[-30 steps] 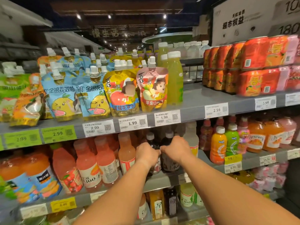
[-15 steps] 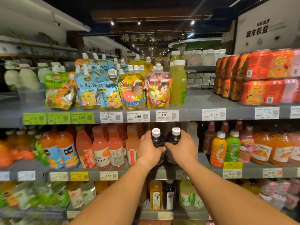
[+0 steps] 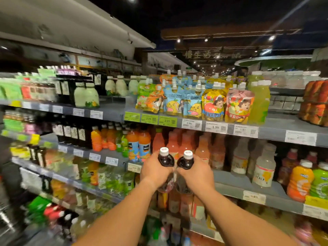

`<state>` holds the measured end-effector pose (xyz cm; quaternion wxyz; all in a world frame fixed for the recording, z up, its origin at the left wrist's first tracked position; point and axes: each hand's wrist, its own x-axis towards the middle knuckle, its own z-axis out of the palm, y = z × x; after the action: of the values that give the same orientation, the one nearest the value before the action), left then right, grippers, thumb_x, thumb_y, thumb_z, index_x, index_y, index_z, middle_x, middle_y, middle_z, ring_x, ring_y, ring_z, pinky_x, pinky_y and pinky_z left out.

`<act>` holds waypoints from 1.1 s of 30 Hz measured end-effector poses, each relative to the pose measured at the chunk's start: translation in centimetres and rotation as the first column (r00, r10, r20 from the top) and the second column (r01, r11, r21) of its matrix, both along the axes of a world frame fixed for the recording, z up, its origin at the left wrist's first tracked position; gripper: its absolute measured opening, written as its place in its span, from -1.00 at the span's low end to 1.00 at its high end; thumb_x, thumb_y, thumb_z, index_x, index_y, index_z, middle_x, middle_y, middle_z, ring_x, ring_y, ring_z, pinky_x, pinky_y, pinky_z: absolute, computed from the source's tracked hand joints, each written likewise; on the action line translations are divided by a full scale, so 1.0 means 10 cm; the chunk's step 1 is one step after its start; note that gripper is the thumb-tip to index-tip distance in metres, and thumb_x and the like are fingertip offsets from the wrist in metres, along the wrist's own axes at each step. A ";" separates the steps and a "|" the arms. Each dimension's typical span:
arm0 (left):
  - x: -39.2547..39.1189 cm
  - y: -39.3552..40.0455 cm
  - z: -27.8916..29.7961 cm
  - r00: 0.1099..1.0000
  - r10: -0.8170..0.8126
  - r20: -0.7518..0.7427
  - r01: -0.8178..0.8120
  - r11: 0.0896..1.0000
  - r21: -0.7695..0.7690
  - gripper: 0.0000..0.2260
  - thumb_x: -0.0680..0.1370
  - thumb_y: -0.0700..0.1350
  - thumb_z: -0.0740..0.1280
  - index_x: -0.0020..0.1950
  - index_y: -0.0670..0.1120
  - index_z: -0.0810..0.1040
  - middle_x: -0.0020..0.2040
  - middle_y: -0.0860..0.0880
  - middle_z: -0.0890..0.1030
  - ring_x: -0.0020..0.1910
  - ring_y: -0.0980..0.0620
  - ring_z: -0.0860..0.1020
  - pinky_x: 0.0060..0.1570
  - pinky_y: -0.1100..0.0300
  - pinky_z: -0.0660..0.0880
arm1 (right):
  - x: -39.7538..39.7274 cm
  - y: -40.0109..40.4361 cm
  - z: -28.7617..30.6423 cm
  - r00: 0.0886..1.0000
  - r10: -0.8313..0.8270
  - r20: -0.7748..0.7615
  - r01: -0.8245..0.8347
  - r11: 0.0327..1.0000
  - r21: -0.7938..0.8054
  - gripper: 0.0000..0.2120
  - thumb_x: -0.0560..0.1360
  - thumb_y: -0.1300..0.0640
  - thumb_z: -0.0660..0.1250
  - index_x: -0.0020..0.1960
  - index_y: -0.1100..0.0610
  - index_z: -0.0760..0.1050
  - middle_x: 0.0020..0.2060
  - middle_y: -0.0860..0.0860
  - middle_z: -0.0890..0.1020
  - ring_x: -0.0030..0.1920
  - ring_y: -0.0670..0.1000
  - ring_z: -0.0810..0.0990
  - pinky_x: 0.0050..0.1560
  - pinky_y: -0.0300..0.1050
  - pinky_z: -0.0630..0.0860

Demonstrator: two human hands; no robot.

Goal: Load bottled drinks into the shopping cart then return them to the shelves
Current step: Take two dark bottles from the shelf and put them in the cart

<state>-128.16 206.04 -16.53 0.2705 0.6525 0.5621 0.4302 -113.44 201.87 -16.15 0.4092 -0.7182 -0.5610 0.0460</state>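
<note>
Supermarket drink shelves (image 3: 276, 190) fill the aisle, pouches above and juice bottles below. In front of the pink juice row (image 3: 179, 142), the left hand (image 3: 156, 172) wraps its fingers round 1 dark bottle (image 3: 166, 159), the right hand (image 3: 197, 174) round another dark bottle (image 3: 185, 162). Both white caps stand clear above the fingers, the 2 bottles almost touching, off the shelf.
</note>
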 end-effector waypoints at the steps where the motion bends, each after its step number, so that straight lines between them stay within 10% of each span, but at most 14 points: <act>1: -0.30 -0.02 -0.02 0.999 0.042 -0.014 -0.042 0.999 -0.002 -0.53 0.25 0.08 0.55 0.12 0.10 0.56 0.03 0.06 0.66 0.04 -0.04 0.61 0.05 0.09 0.54 | -0.26 0.04 -0.02 0.999 0.032 0.006 -0.032 0.999 -0.003 -0.66 0.31 -0.16 0.44 0.00 -0.02 0.53 -0.09 -0.01 0.63 -0.07 0.08 0.60 -0.21 -0.11 0.42; 20: -5.43 -0.66 -0.61 0.774 0.631 -0.059 -0.632 0.762 -0.143 -0.49 0.22 0.00 0.57 0.14 0.10 0.56 -0.03 0.09 0.67 -0.02 0.01 0.62 -0.05 0.17 0.53 | -5.44 0.44 -0.60 0.661 0.743 -0.110 -0.750 0.658 -0.061 -0.74 0.25 -0.13 0.43 -0.21 -0.16 0.36 -0.31 -0.17 0.48 -0.28 -0.05 0.49 -0.42 -0.25 0.27; 33: -7.82 0.86 -0.90 0.540 0.842 0.002 -0.826 0.531 -0.189 -0.56 0.21 -0.05 0.53 0.06 0.17 0.58 -0.10 0.17 0.67 -0.09 0.12 0.63 -0.05 0.14 0.58 | -8.16 2.41 -0.85 0.444 0.881 -0.163 -0.896 0.434 -0.091 -0.79 0.21 -0.23 0.36 -0.17 -0.27 0.47 -0.33 -0.21 0.57 -0.30 -0.19 0.54 -0.38 -0.27 0.35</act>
<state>-206.33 214.62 -25.50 0.1109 0.2595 0.8256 0.4886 -195.06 225.95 -24.68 0.2884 -0.3441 -0.8293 0.3327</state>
